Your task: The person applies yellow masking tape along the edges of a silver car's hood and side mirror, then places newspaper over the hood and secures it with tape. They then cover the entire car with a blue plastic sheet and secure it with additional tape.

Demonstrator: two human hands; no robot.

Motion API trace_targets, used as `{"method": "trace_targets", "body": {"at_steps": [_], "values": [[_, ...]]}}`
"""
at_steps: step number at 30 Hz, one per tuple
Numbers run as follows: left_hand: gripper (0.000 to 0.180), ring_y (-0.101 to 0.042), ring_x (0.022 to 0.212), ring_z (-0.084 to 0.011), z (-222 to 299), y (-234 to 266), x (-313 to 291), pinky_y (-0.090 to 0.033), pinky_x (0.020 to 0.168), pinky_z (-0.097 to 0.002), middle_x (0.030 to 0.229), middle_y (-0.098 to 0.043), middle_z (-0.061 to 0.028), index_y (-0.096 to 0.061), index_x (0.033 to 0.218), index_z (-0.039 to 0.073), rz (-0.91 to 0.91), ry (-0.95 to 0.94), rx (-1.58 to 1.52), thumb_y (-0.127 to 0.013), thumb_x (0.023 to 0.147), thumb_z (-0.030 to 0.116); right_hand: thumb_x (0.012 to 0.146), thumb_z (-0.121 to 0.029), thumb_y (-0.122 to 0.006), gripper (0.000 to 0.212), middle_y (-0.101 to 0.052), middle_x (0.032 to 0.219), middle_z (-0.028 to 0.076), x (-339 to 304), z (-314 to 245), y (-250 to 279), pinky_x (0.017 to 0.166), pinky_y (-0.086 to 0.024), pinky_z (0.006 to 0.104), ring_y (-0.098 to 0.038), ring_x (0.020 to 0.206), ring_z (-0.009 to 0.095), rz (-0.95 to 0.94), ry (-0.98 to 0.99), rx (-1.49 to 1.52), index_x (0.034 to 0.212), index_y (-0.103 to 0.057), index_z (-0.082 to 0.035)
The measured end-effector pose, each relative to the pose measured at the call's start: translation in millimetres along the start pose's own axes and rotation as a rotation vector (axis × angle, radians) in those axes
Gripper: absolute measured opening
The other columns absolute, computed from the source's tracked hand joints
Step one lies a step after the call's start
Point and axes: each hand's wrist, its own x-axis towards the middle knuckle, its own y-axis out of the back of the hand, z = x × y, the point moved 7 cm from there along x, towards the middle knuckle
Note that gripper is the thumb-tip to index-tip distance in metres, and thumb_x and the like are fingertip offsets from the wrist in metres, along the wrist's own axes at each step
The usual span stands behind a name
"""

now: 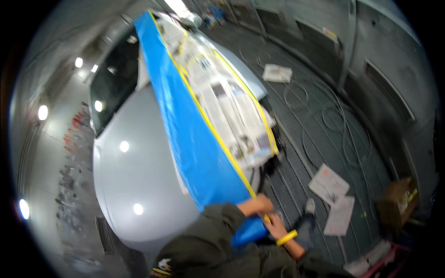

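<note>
Grey walls [389, 55] and a dark slatted floor [293, 178] surround a silver car [134, 171] in the head view, with bright lamps glaring at the left and mirrored on the paintwork. Dark window glass [116, 76] shows at the car's upper left. Across the car runs a long blue plastic sheet [185, 129], one side edged with yellow tape [222, 143]; beyond that edge, printed paper [236, 106] covers the part on the right. At the sheet's near end, the left hand [262, 204] is just beside the end of the tape, its fingers looking curled; blur hides whether its grip is clamped on anything. Just below is the right hand [277, 226], a bit of yellow at its fingertips; I cannot tell whether its grip is together or apart. A yellow ring [286, 237] circles the right wrist, and more blue shows beneath the left forearm. Loose paper sheets [329, 184], a looping hose [345, 134] and a cardboard box [394, 204] lie on the floor at the right.
</note>
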Motion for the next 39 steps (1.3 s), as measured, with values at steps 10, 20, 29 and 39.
{"method": "trace_targets", "body": {"at_steps": [10,20,29,39], "values": [[0.028,-0.072,0.095,-0.0306,10,-16,7,-0.056,0.076,-0.0434,0.097,-0.075,-0.0121,-0.078,0.096,0.011,-0.024,-0.024,-0.097,-0.075,0.078,0.032,0.09,-0.021,-0.064,0.028,-0.058,0.11,0.019,-15,-14,6,0.094,-0.045,0.0404,-0.057,0.106,0.037,0.134,-0.132,0.001,0.109,-0.064,-0.002],[0.019,-0.068,0.102,-0.0226,11,-45,82,-0.051,0.078,-0.0415,0.109,-0.073,-0.0013,-0.078,0.104,0.021,0.207,0.178,-0.049,-0.073,0.087,0.027,0.101,-0.024,-0.057,0.031,-0.054,0.106,0.015,-18,23,-7,0.09,-0.041,0.0401,-0.053,0.101,0.031,-0.004,-0.119,0.083,0.12,-0.06,-0.001],[0.013,-0.07,0.085,-0.0276,14,-18,32,-0.052,0.07,-0.0439,0.086,-0.074,-0.0074,-0.078,0.078,0.016,0.398,0.056,-0.169,-0.076,0.066,0.017,0.101,-0.016,-0.044,0.026,-0.057,0.118,0.022,-28,33,2,0.101,-0.04,0.0419,-0.053,0.116,0.039,0.208,0.007,-0.318,0.11,-0.061,0.001],[0.016,-0.069,0.084,-0.0373,12,6,-30,-0.054,0.074,-0.0473,0.082,-0.071,-0.0173,-0.074,0.078,0.007,0.461,-0.076,-0.239,-0.067,0.081,0.021,0.097,-0.016,-0.046,0.029,-0.063,0.105,0.016,3,-2,23,0.09,-0.046,0.0371,-0.06,0.102,0.033,0.066,0.013,-0.015,0.105,-0.067,0.001]]}}
